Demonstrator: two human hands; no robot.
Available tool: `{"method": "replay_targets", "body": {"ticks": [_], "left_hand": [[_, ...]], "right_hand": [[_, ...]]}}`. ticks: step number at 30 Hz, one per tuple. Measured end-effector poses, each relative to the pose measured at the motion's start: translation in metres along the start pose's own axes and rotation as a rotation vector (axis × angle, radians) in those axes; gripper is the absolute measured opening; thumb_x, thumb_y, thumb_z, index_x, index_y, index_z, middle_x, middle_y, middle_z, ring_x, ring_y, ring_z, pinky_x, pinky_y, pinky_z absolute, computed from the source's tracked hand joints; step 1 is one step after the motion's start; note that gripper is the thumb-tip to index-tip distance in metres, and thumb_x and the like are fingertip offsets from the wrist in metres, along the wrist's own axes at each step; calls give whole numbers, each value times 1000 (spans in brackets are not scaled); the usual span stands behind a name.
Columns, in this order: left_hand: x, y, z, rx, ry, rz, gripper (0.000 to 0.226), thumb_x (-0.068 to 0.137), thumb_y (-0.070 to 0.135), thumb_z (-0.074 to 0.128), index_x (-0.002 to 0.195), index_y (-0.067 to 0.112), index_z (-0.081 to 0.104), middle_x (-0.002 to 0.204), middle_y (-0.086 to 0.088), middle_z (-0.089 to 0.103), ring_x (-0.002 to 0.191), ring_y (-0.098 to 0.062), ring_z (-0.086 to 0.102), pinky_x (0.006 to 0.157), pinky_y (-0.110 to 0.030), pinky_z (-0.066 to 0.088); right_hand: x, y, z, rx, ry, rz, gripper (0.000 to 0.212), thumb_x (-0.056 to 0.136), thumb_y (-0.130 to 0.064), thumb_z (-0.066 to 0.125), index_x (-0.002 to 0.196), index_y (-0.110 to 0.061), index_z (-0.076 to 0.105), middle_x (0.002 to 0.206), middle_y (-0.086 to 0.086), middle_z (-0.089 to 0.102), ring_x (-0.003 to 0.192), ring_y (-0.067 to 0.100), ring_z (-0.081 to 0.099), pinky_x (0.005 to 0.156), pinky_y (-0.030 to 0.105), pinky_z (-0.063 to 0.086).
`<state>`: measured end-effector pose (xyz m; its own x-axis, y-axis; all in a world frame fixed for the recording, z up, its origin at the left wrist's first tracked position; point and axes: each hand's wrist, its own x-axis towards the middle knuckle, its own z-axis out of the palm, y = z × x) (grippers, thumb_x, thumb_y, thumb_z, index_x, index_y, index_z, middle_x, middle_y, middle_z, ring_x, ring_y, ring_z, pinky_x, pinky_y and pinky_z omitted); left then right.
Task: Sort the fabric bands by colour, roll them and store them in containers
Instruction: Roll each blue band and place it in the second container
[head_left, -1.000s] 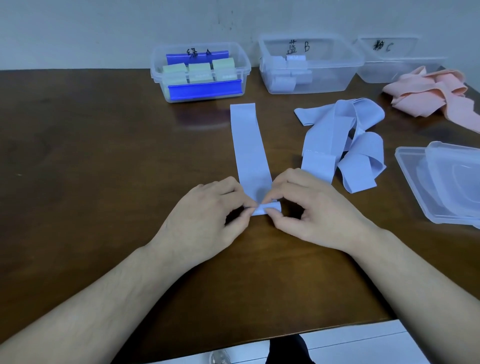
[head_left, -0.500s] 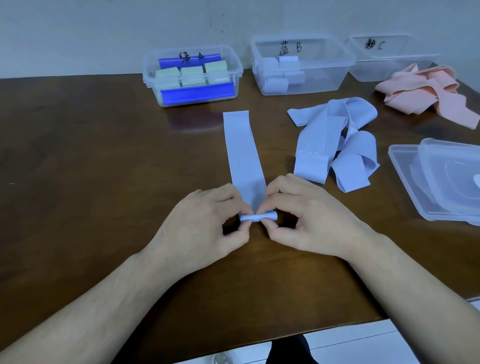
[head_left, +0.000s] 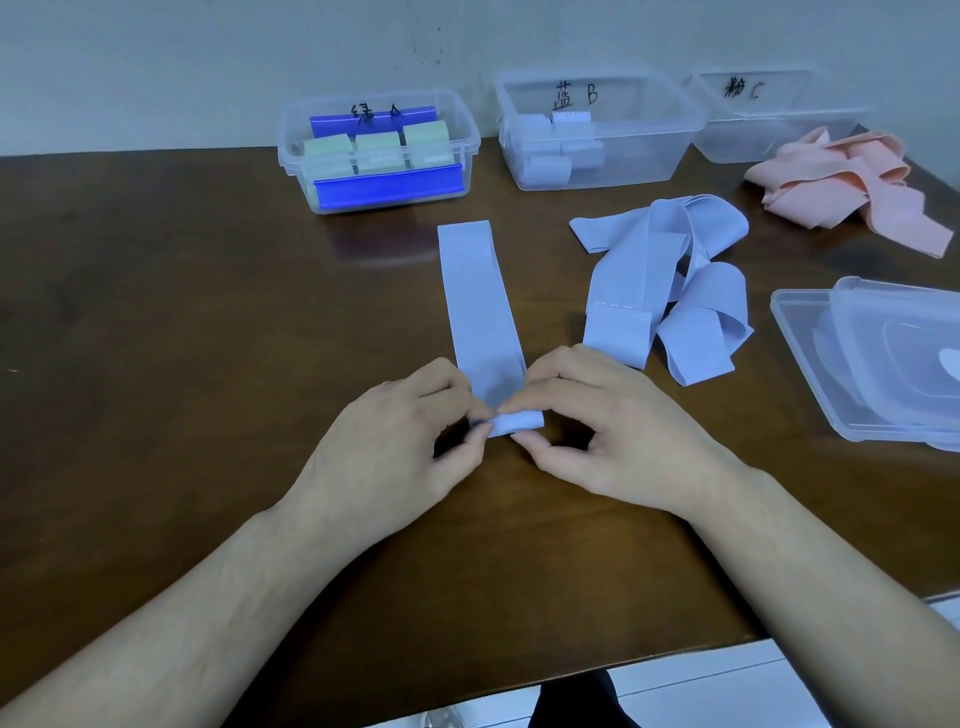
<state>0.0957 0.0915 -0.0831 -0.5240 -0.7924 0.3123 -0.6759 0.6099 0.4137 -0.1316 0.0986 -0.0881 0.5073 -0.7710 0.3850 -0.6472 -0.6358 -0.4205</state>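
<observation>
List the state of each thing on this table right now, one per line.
Blue band: flat, near end rolled.
Left hand: pinching the roll.
Right hand: pinching the roll.
Loose blue bands: heaped, unrolled.
Pink bands: heaped, unrolled.
Container A: open, holds green rolls.
Container B: open, holds blue rolls.
Container C: open, looks empty.
Lids: off, stacked.

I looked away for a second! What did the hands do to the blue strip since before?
Both hands, left hand and right hand, kept pinching the near end of the flat light-blue fabric band and rolled it away from the person; the roll grew thicker. The loose pile of light-blue bands stayed put.
</observation>
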Motion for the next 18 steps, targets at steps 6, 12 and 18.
{"method": "replay_targets", "body": {"ticks": [6, 12, 18], "left_hand": [[0, 2, -3, -9, -1, -36, 31, 94, 41, 46, 108, 26, 70, 100, 15, 55, 63, 1, 46, 59, -4, 34], [1, 4, -1, 11, -17, -39, 25, 89, 36, 57, 105, 22, 71, 101, 12, 58, 57, 3, 41, 60, -2, 34], [2, 4, -1, 3, -17, -57, 23, 88, 34, 63, 103, 20, 74, 99, 13, 59, 56, 1, 44, 59, -2, 36]], "right_hand": [[2, 3, 1, -18, -44, 31, 20, 93, -28, 66, 112, -26, 71, 107, -14, 61, 94, 13, 57, 79, 37, 51], [4, 3, 1, -73, -44, 35, 21, 96, -31, 60, 114, -27, 71, 105, -13, 59, 89, 10, 48, 79, 24, 43], [5, 2, 0, -78, -81, 43, 22, 98, -34, 57, 116, -29, 69, 104, -13, 57, 90, 9, 47, 79, 20, 40]]}}
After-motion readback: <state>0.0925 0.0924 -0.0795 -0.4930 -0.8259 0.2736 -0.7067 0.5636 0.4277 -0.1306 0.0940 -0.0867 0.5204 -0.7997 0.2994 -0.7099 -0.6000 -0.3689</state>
